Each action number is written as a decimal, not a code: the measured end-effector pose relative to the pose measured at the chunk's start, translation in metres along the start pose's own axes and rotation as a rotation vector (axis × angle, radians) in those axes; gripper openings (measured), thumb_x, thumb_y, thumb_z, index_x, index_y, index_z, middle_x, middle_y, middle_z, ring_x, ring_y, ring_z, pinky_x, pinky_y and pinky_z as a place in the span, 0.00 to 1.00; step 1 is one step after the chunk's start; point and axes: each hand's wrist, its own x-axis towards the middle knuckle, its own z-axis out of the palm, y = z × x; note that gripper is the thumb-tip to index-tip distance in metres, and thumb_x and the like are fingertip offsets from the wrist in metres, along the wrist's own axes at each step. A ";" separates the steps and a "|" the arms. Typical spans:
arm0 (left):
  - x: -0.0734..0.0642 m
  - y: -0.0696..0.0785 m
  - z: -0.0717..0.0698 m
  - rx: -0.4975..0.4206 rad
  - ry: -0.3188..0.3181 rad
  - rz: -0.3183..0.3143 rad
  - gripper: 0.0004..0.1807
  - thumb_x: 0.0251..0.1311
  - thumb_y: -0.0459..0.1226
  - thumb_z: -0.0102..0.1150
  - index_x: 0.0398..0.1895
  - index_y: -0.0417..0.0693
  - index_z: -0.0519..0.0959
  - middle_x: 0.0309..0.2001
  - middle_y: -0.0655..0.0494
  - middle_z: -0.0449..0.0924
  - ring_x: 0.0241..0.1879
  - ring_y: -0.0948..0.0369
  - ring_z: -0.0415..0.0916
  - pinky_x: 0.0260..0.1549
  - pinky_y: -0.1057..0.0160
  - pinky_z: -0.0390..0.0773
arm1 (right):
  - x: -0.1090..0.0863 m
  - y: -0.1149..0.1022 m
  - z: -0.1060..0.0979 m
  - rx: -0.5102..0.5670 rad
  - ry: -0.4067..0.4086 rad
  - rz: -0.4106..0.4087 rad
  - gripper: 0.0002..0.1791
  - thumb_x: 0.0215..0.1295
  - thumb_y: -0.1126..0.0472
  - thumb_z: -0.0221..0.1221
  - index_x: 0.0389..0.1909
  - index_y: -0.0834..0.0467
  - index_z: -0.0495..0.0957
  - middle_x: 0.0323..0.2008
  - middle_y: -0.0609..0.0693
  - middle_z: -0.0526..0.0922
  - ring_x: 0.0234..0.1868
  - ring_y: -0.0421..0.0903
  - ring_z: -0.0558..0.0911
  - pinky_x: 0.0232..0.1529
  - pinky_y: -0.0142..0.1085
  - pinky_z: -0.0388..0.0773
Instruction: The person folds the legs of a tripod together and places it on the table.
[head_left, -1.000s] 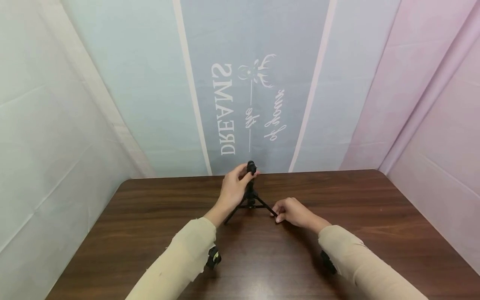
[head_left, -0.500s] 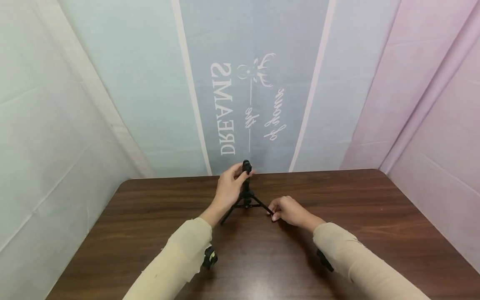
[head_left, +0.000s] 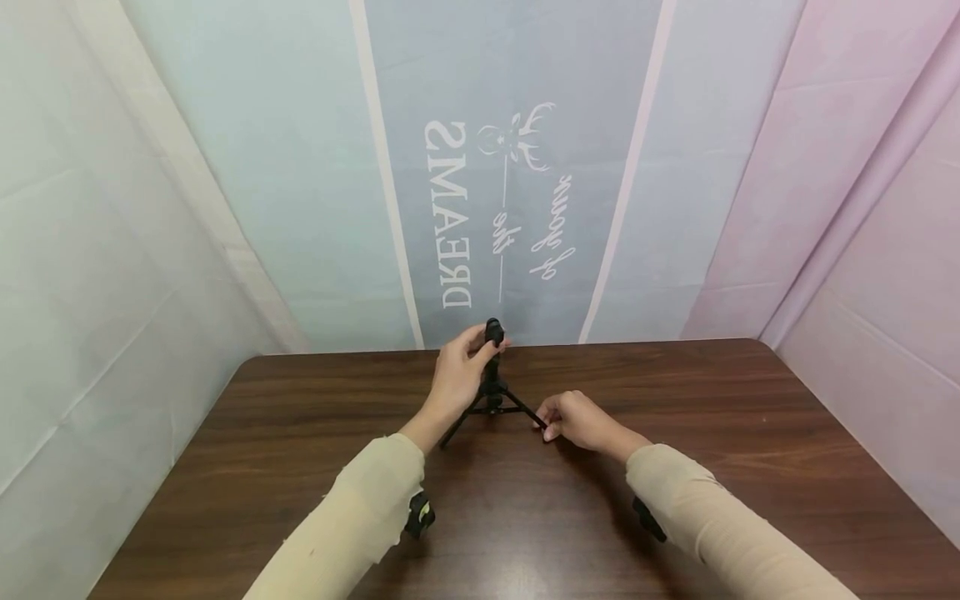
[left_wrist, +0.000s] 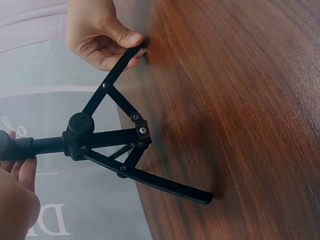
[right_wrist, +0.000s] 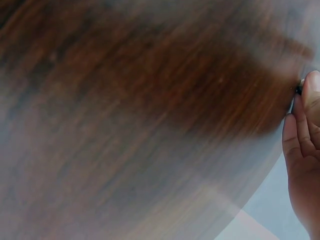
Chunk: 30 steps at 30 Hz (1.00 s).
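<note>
A small black tripod [head_left: 492,387] with spread legs and braces stands near the back of the table. My left hand [head_left: 457,375] grips its upper post, thumb on the near side and fingers behind. In the left wrist view, the tripod [left_wrist: 100,140] shows a round knob where its legs join. The thumb and fingers of my right hand [head_left: 581,421] pinch the end of the right leg, low by the tabletop. Only a tiny dark bit of that leg shows beside the right hand [right_wrist: 305,145] in the right wrist view. The third leg is mostly hidden.
The brown wood-grain table [head_left: 510,508] reaches back to a hanging cloth [head_left: 502,167] with mirrored white lettering. Pale cloth sides [head_left: 112,250] stand to the left and right. Each sleeved wrist carries a dark camera mount.
Both hands and the tripod shifted slightly left between one second and half a second ago. Since then the hands and tripod have hardly moved, and both holds are unchanged.
</note>
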 end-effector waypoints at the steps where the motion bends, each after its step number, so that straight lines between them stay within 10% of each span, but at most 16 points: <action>1: 0.000 0.000 0.000 -0.003 -0.001 0.000 0.14 0.74 0.40 0.53 0.59 0.53 0.79 0.48 0.60 0.85 0.52 0.62 0.80 0.56 0.53 0.76 | 0.000 0.000 0.000 -0.006 -0.001 0.002 0.05 0.53 0.70 0.70 0.31 0.61 0.84 0.27 0.44 0.85 0.30 0.35 0.81 0.31 0.31 0.80; 30: 0.004 -0.005 -0.007 -0.032 0.013 -0.032 0.15 0.74 0.39 0.52 0.59 0.49 0.79 0.51 0.54 0.85 0.54 0.57 0.79 0.59 0.51 0.73 | 0.010 -0.001 0.003 -0.032 -0.028 0.037 0.05 0.56 0.67 0.69 0.33 0.57 0.85 0.31 0.44 0.86 0.29 0.34 0.79 0.30 0.30 0.76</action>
